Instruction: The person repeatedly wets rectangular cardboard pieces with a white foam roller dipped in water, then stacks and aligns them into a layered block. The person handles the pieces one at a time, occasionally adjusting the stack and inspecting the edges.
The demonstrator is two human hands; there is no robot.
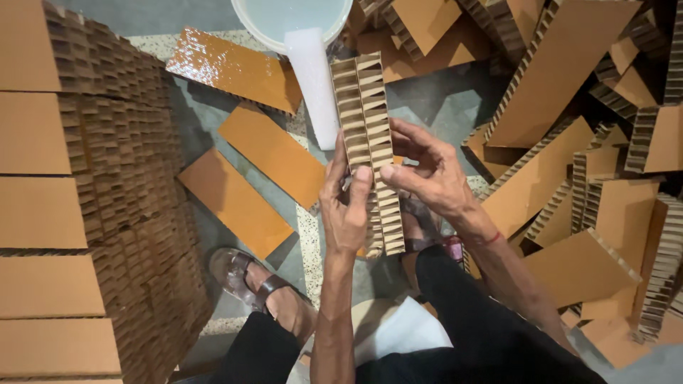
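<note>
A honeycomb cardboard strip [370, 142] is held upright, clasped by the left hand [345, 213] and right hand [430, 174] above the floor [434, 103].

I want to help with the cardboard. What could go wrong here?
The honeycomb strip is held on edge by the left hand and right hand; it might bend or slip. The glue tub sits close ahead, so a knock might spill it. The wet-looking sheet nearby could smear.
</note>
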